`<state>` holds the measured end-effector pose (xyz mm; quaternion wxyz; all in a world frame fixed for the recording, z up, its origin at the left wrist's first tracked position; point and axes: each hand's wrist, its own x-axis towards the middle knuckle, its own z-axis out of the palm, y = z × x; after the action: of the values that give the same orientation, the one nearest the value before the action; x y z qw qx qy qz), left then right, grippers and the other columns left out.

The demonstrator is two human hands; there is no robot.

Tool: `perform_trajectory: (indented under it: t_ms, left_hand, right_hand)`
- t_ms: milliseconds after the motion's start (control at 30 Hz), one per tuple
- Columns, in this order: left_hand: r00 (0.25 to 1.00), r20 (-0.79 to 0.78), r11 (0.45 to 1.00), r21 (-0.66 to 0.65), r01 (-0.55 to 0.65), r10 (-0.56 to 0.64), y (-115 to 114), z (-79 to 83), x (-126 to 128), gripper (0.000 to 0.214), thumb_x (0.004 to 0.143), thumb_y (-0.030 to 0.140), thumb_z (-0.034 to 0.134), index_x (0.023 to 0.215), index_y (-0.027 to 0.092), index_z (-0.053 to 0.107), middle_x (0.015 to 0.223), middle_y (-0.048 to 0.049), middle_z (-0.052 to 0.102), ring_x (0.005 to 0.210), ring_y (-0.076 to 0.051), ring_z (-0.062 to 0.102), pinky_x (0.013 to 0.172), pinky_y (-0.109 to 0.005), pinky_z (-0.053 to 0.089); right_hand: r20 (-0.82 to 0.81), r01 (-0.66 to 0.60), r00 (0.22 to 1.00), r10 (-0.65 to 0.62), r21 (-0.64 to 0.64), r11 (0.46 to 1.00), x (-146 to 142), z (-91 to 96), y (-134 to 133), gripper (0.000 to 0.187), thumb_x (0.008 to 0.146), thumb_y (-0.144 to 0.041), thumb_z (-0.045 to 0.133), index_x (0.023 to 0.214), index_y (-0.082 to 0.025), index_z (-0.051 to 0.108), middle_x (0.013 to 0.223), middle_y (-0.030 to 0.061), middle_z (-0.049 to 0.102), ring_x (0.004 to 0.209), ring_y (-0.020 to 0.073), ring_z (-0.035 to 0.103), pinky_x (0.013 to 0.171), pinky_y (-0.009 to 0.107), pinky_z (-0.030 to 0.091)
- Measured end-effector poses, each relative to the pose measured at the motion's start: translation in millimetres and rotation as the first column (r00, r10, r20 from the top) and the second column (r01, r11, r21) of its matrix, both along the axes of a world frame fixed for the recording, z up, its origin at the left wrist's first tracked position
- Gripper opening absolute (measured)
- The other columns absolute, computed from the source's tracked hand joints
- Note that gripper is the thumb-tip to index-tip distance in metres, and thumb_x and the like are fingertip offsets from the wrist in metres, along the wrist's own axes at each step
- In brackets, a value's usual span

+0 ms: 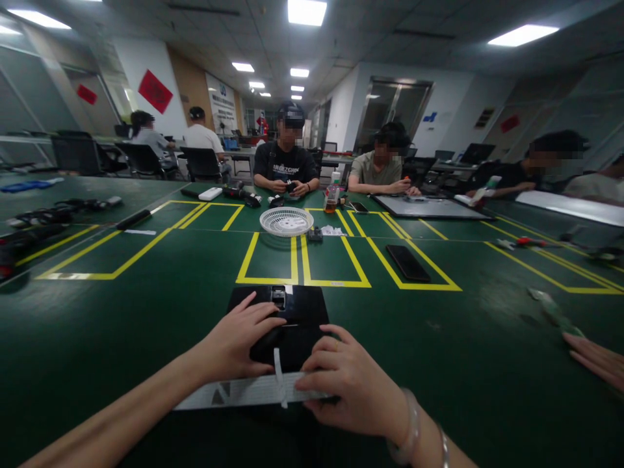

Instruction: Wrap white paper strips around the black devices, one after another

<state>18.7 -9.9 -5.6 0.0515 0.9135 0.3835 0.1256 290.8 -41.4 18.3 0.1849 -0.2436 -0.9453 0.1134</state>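
Note:
A flat black box-like object lies at the near edge of the green table, with a small square recess holding a metallic part near its top. My left hand rests on its left side, fingers stretched and spread. Across the front runs a whitish ribbed strap with a dark triangular mark, and a thin white strip crosses it upright. The curled fingers of my right hand pinch the strap's right end beside the black object; the strap's tip is hidden under them.
Yellow tape outlines mark the green table. Ahead are a white plastic basket, a dark phone and a bottle. At the right edge another person's hand reaches in. Several people sit across the table.

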Motion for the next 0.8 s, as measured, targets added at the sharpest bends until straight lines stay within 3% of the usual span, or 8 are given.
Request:
perform_trajectory:
  t_ms: [133, 233, 333, 400, 533, 633, 800]
  left_hand:
    - [1.000, -0.021, 0.999, -0.047, -0.003, 0.002, 2, -11.0, 3, 0.080, 0.072, 0.041, 0.083, 0.140, 0.024, 0.047, 0.146, -0.0136, 0.042, 0.135, -0.032, 0.038, 0.118, -0.058, 0.011]
    - [0.999, -0.036, 0.997, -0.078, -0.018, 0.016, 1, -9.0, 1, 0.076, 0.073, 0.039, 0.083, 0.139, 0.025, 0.048, 0.148, -0.0120, 0.039, 0.136, -0.033, 0.036, 0.117, -0.058, 0.018]
    - [0.998, 0.019, 0.991, -0.121, -0.057, 0.060, -1, 2.8, -6, 0.045, 0.088, 0.037, 0.069, 0.130, 0.026, 0.057, 0.142, -0.0085, 0.046, 0.128, -0.029, 0.046, 0.107, -0.045, 0.038]
    - [0.993, 0.041, 0.981, -0.169, -0.099, 0.107, -2, 12.7, -11, 0.024, 0.097, 0.035, 0.056, 0.117, 0.024, 0.063, 0.126, -0.0067, 0.058, 0.112, -0.025, 0.057, 0.092, -0.035, 0.047]
    - [0.983, -0.055, 0.954, -0.239, -0.182, 0.174, 0, 24.1, -17, 0.019, 0.097, 0.037, 0.055, 0.096, 0.022, 0.067, 0.092, -0.0030, 0.065, 0.082, -0.021, 0.062, 0.072, -0.030, 0.045]
    - [0.972, -0.106, 0.942, -0.244, -0.232, 0.212, 2, 21.2, -16, 0.015, 0.094, 0.034, 0.060, 0.088, 0.022, 0.067, 0.086, -0.0016, 0.065, 0.078, -0.021, 0.062, 0.071, -0.030, 0.044]
    - [0.953, -0.102, 0.914, -0.270, -0.303, 0.285, 3, 9.5, -16, 0.011, 0.092, 0.034, 0.063, 0.093, 0.023, 0.064, 0.087, -0.0005, 0.065, 0.074, -0.020, 0.061, 0.060, -0.026, 0.040]
  right_hand:
    - [0.028, -0.004, 1.000, 0.005, -0.045, 0.999, 2, -1.2, 1, 0.022, 0.083, -0.031, 0.068, 0.105, -0.034, 0.070, 0.098, -0.0055, 0.073, 0.095, 0.0170, 0.059, 0.112, 0.043, 0.021]
    - [0.037, 0.008, 0.999, -0.006, -0.044, 0.999, 2, -1.7, 2, 0.023, 0.083, -0.032, 0.070, 0.106, -0.034, 0.069, 0.098, -0.0057, 0.073, 0.095, 0.0168, 0.059, 0.111, 0.044, 0.022]
    - [0.022, 0.072, 0.997, -0.073, 0.014, 0.997, 3, -0.8, 4, 0.020, 0.089, -0.030, 0.065, 0.109, -0.034, 0.068, 0.106, -0.0043, 0.072, 0.100, 0.0176, 0.058, 0.110, 0.045, 0.024]
    - [0.015, 0.148, 0.989, -0.149, 0.065, 0.987, 3, 0.3, 7, 0.020, 0.092, -0.029, 0.061, 0.111, -0.034, 0.067, 0.113, -0.0029, 0.070, 0.105, 0.0193, 0.057, 0.110, 0.049, 0.024]
    - [0.051, 0.250, 0.965, -0.257, 0.115, 0.961, 7, -0.4, 14, 0.022, 0.094, -0.025, 0.059, 0.113, -0.033, 0.066, 0.117, -0.0003, 0.069, 0.107, 0.0216, 0.057, 0.110, 0.056, 0.023]
    - [0.095, 0.273, 0.954, -0.284, 0.117, 0.955, 7, -5.1, 17, 0.024, 0.093, -0.024, 0.061, 0.114, -0.034, 0.066, 0.118, -0.0003, 0.069, 0.107, 0.0232, 0.058, 0.109, 0.062, 0.022]
    - [0.159, 0.285, 0.939, -0.306, 0.142, 0.948, 5, -11.4, 18, 0.029, 0.092, -0.018, 0.061, 0.116, -0.033, 0.065, 0.121, 0.0007, 0.068, 0.106, 0.0241, 0.060, 0.108, 0.066, 0.024]
